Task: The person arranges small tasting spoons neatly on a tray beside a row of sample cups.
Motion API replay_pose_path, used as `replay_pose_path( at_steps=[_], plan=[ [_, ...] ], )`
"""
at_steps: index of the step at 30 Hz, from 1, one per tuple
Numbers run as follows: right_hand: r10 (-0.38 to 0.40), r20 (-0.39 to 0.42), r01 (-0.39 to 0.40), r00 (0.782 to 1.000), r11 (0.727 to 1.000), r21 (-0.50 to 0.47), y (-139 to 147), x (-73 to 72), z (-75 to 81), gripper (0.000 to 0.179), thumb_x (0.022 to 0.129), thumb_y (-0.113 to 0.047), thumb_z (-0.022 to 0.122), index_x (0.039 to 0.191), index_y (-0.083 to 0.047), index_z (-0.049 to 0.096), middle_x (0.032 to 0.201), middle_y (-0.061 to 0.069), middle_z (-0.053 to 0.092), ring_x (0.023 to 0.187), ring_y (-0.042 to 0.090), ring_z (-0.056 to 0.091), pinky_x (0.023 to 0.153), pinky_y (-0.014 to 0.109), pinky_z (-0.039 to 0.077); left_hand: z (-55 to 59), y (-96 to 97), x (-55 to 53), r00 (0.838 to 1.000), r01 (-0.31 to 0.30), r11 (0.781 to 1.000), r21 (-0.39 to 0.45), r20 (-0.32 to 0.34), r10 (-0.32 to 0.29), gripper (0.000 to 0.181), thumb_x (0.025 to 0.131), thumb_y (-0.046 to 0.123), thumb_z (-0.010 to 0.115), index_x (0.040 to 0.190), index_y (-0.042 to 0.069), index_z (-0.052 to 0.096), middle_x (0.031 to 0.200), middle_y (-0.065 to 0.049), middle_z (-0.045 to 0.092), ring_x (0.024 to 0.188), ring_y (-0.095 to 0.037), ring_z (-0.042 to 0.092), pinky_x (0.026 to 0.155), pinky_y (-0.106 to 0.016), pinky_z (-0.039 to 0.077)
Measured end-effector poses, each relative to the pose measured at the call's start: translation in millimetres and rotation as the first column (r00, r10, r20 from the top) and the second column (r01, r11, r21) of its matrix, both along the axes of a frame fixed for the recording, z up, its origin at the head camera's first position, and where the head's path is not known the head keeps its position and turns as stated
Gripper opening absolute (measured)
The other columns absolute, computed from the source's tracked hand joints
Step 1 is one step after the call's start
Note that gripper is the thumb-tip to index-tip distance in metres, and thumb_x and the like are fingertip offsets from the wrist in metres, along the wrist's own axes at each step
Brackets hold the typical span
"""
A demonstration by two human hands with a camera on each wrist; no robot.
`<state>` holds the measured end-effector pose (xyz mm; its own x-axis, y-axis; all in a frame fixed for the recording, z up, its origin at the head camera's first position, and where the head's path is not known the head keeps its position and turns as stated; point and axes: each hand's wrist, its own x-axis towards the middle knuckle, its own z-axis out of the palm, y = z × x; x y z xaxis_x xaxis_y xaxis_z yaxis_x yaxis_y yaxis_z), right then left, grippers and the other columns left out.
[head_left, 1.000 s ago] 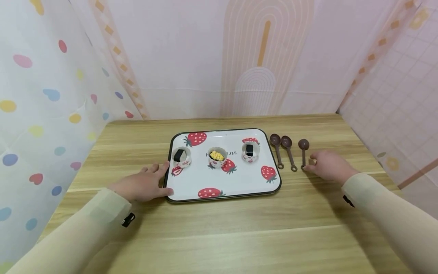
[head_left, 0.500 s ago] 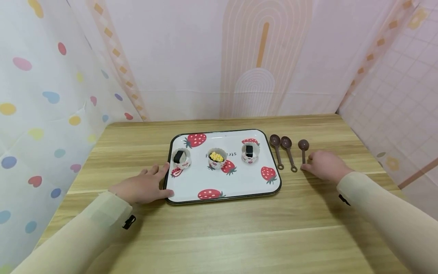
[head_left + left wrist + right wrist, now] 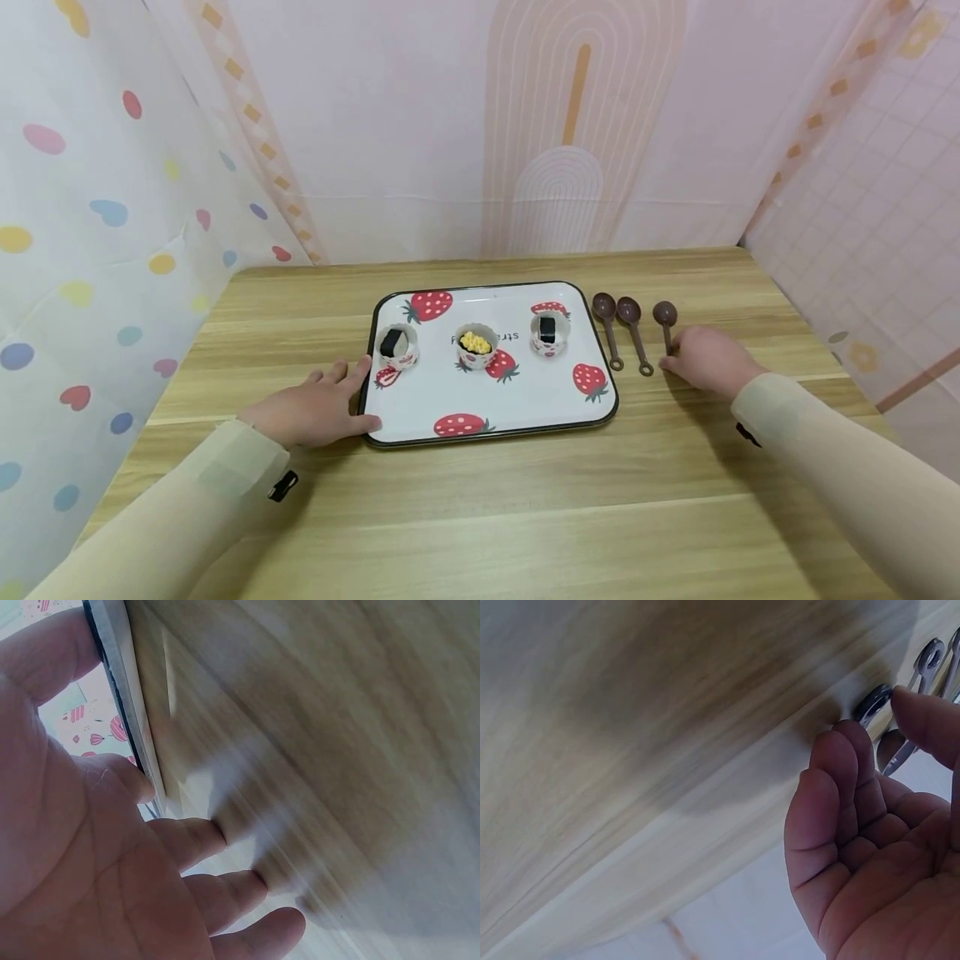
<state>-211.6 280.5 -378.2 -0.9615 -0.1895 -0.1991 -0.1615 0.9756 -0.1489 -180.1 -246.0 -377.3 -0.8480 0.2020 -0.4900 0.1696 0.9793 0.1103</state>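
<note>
In the head view, my right hand (image 3: 708, 360) pinches the handle of a brown measuring spoon (image 3: 664, 313), which lies with its rounded bowl away from me. The right wrist view shows my thumb and fingertips at the ring end of its handle (image 3: 874, 703). My left hand (image 3: 311, 410) rests at the left edge of a white strawberry-print tray (image 3: 408, 417), thumb over the dark rim and other fingers spread. Three small paper-like cups stand on the tray: the left cup (image 3: 398, 360) and right cup (image 3: 547, 346) hold seaweed-wrapped rice pieces, the middle cup (image 3: 476, 360) a yellow-topped one.
Two more brown measuring spoons lie bowl up between tray and right hand, a left spoon (image 3: 604, 307) and a right spoon (image 3: 629, 312). Everything sits on a wood-grain table (image 3: 480, 508) backed by a patterned curtain (image 3: 390, 125), with more curtain on both sides.
My right hand has shifted slightly left and now covers the ring end of the spoon's handle, which leans a little. My left hand and the tray stay where they were.
</note>
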Motion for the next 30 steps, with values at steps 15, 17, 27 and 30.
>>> replay_pose_path(
  at_steps=[15, 17, 27, 30],
  plan=[
    [-0.085, 0.055, 0.088, 0.995, 0.995, -0.039, 0.5, -5.5, -1.8, 0.026, 0.1, -0.02, 0.066, 0.1, 0.006, 0.07, 0.084, 0.013, 0.071, 0.074, 0.025, 0.062, 0.072, 0.041, 0.053, 2.5, 1.3, 0.1, 1.0, -0.001, 1.0, -0.003, 0.003, 0.001, 0.114, 0.093, 0.075, 0.06, 0.17, 0.008, 0.009, 0.168, -0.04, 0.014, 0.148, -0.069, 0.021, 0.109, -0.081, 0.036],
    [-0.098, 0.066, 0.101, 0.993, 0.994, -0.046, 0.3, -6.1, -1.9, 0.025, 0.101, -0.019, 0.066, 0.1, 0.006, 0.07, 0.082, 0.012, 0.07, 0.073, 0.024, 0.061, 0.07, 0.04, 0.051, 2.3, 1.4, 0.2, 1.0, 0.0, 1.0, -0.005, 0.003, 0.001, 0.114, 0.093, 0.075, 0.06, 0.17, 0.008, 0.009, 0.168, -0.04, 0.015, 0.148, -0.069, 0.021, 0.109, -0.08, 0.036],
    [-0.112, 0.049, 0.112, 0.993, 0.994, -0.005, -2.5, -5.5, -1.6, 0.025, 0.101, -0.019, 0.066, 0.091, 0.004, 0.069, 0.076, 0.011, 0.065, 0.071, 0.025, 0.06, 0.067, 0.038, 0.05, 1.9, 1.4, 0.4, 1.0, 0.004, 1.0, -0.007, 0.005, -0.004, 0.112, 0.095, 0.074, 0.059, 0.17, 0.007, 0.009, 0.168, -0.04, 0.015, 0.149, -0.069, 0.021, 0.108, -0.081, 0.036],
    [-0.115, 0.042, 0.115, 0.993, 0.993, 0.003, -3.7, -4.2, -0.8, 0.026, 0.101, -0.018, 0.066, 0.085, 0.002, 0.066, 0.073, 0.01, 0.062, 0.069, 0.026, 0.058, 0.065, 0.038, 0.05, 1.9, 1.3, 0.4, 1.0, 0.002, 1.0, -0.008, 0.003, -0.002, 0.113, 0.094, 0.075, 0.06, 0.17, 0.008, 0.01, 0.168, -0.04, 0.015, 0.148, -0.069, 0.021, 0.108, -0.08, 0.037]
  ],
)
